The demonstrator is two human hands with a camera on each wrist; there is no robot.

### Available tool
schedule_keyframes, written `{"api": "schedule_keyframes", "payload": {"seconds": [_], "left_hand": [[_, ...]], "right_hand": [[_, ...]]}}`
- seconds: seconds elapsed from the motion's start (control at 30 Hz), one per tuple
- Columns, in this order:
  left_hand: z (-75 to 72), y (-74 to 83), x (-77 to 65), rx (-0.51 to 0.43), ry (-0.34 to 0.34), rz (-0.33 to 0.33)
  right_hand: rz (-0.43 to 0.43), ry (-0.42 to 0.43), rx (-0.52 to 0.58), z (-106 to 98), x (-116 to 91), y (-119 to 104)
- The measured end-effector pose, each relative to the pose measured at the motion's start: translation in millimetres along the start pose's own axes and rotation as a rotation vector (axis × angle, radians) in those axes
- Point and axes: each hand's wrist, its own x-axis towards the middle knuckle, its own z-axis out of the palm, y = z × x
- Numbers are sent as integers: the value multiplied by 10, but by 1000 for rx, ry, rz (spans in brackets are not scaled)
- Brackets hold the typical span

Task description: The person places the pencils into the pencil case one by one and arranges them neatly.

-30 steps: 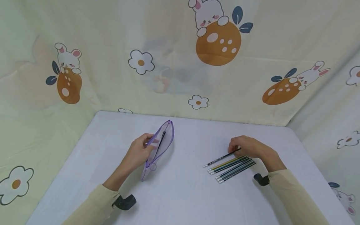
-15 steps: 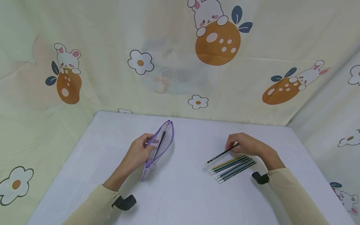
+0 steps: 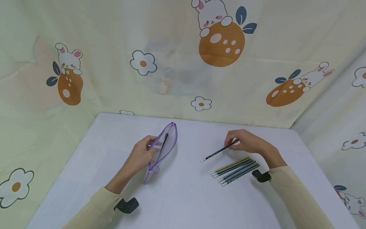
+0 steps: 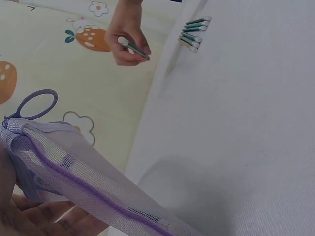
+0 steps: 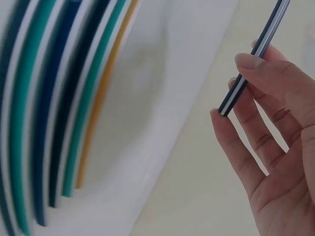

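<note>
My left hand [image 3: 140, 155] holds a purple mesh pencil case [image 3: 173, 144] upright by its near side, its zipped mouth spread apart. Inside leans a dark pencil [image 3: 162, 148]. In the left wrist view the mesh case [image 4: 101, 189] hides part of the hand, and a round purple ring pull [image 4: 38, 104] shows at its end. Over the table at the right, my right hand [image 3: 246, 141] pinches a dark pencil [image 3: 216, 153] between thumb and fingers, white eraser end pointing left and down. The right wrist view shows that pencil [image 5: 246, 69] against the fingertips.
Several pencils [image 3: 236, 170] in dark, green and yellow tones lie side by side below my right hand, eraser ends toward the left. A white-covered table [image 3: 183, 200] carries everything. Behind it hangs a cream curtain [image 3: 171, 95] with rabbit and flower prints.
My right hand has lifted the dark pencil away from the row, moving up and slightly left with it. The left hand and pencil case stay in place.
</note>
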Motion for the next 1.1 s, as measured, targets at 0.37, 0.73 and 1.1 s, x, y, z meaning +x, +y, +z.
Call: {"api": "schedule_keyframes", "payload": {"seconds": [0.37, 0.73, 1.1], "left_hand": [[-3, -11, 16, 0, -2, -6], [4, -21, 15, 3, -1, 8], [4, -11, 12, -3, -5, 7]], "right_hand": [[-36, 14, 1, -81, 160, -154], [-40, 16, -14, -144, 312, -360], [-79, 14, -20, -181, 463, -498]]}}
